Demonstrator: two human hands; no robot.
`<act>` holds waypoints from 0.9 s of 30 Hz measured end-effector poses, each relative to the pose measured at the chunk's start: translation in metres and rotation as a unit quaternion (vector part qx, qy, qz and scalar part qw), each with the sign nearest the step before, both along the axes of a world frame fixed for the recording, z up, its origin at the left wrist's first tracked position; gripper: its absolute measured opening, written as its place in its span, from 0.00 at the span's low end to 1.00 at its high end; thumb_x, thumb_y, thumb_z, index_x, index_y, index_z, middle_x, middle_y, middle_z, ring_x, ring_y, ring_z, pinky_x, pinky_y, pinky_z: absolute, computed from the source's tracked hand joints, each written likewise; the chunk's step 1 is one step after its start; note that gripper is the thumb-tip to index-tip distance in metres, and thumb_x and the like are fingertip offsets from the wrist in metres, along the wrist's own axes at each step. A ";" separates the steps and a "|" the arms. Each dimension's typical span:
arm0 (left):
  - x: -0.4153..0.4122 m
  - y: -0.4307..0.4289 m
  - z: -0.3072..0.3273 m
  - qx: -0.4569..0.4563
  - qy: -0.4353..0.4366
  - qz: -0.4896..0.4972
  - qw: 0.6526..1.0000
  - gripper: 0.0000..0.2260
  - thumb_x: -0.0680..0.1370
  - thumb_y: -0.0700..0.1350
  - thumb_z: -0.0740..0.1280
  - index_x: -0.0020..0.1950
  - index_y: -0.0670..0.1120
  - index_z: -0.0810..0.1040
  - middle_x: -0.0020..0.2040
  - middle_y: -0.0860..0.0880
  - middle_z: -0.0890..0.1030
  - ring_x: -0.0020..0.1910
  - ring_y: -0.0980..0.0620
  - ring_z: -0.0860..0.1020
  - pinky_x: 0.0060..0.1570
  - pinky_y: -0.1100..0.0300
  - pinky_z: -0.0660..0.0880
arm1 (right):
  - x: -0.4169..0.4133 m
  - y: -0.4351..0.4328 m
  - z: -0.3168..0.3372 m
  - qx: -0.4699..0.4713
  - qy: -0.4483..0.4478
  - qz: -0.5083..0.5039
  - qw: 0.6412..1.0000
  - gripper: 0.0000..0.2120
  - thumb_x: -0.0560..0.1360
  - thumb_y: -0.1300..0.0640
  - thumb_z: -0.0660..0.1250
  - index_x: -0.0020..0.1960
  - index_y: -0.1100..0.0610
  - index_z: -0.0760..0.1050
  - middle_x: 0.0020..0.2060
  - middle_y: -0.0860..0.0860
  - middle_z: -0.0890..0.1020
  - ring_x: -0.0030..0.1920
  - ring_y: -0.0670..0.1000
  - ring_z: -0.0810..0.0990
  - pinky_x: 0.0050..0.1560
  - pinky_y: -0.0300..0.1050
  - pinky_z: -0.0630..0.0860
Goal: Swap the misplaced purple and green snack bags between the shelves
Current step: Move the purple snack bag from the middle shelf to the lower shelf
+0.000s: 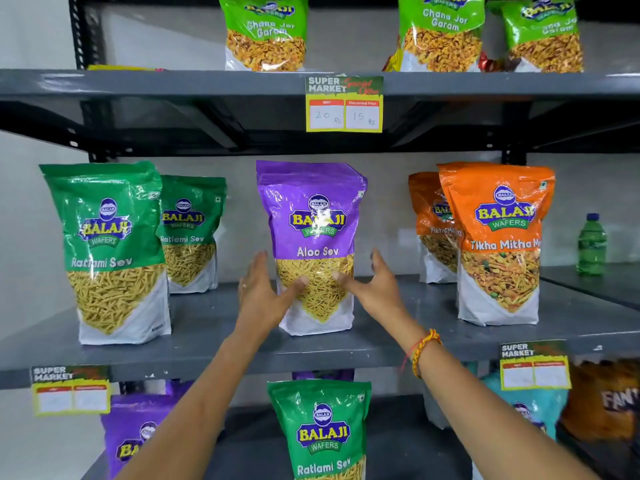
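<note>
A purple Aloo Sev bag [313,216] stands upright in the middle of the middle shelf [207,341]. My left hand [259,296] and my right hand [377,289] flank its lower half. Both thumbs rest on the bag's front, while the fingers are spread and stand a little off its sides. A green Ratlami Sev bag [322,427] stands on the lower shelf directly below, between my forearms. Two more green Ratlami Sev bags [107,244] stand at the left of the middle shelf. Another purple bag [135,431] sits on the lower shelf at left, partly behind my left arm.
Orange Tikha Mitha bags [498,244] stand right of the purple bag, and a green bottle [591,245] stands farther right. Light green Chana Jor Garam bags [266,32] line the top shelf. A price tag [344,103] hangs from the top shelf's edge.
</note>
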State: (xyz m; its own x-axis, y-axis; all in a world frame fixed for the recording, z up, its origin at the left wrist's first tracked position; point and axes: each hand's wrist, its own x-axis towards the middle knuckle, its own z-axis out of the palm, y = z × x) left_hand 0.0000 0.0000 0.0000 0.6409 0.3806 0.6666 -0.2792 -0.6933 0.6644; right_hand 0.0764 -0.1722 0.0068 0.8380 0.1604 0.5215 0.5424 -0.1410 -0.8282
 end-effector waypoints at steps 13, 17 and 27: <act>0.014 0.009 -0.007 -0.127 -0.003 -0.127 0.984 0.23 0.55 0.58 0.76 0.48 0.55 0.78 0.50 0.47 0.84 0.52 0.47 0.81 0.57 0.42 0.76 | 0.005 0.007 -0.002 0.129 0.079 0.147 0.977 0.11 0.67 0.63 0.72 0.49 0.60 0.78 0.42 0.51 0.82 0.38 0.40 0.81 0.35 0.28 0.76; -0.020 0.002 -0.004 -0.114 -0.019 -0.123 0.986 0.21 0.57 0.55 0.76 0.49 0.56 0.78 0.49 0.50 0.84 0.51 0.49 0.82 0.56 0.44 0.77 | -0.023 0.002 -0.003 0.155 0.062 0.163 0.972 0.15 0.66 0.65 0.73 0.52 0.64 0.78 0.41 0.48 0.83 0.36 0.37 0.82 0.36 0.29 0.76; -0.156 -0.009 -0.038 -0.125 -0.037 -0.118 0.984 0.19 0.59 0.49 0.77 0.48 0.56 0.79 0.45 0.60 0.85 0.47 0.59 0.82 0.46 0.68 0.77 | -0.147 -0.011 -0.032 0.167 0.024 0.227 0.959 0.11 0.60 0.59 0.75 0.42 0.51 0.81 0.36 0.41 0.87 0.42 0.42 0.84 0.39 0.32 0.77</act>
State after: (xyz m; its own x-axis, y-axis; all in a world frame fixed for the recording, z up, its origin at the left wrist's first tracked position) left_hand -0.1559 -0.0090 -0.0383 0.6843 0.3846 0.6196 -0.4670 -0.4213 0.7774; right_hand -0.0711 -0.1831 -0.0257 0.7456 0.3444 0.5705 0.4458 0.3785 -0.8112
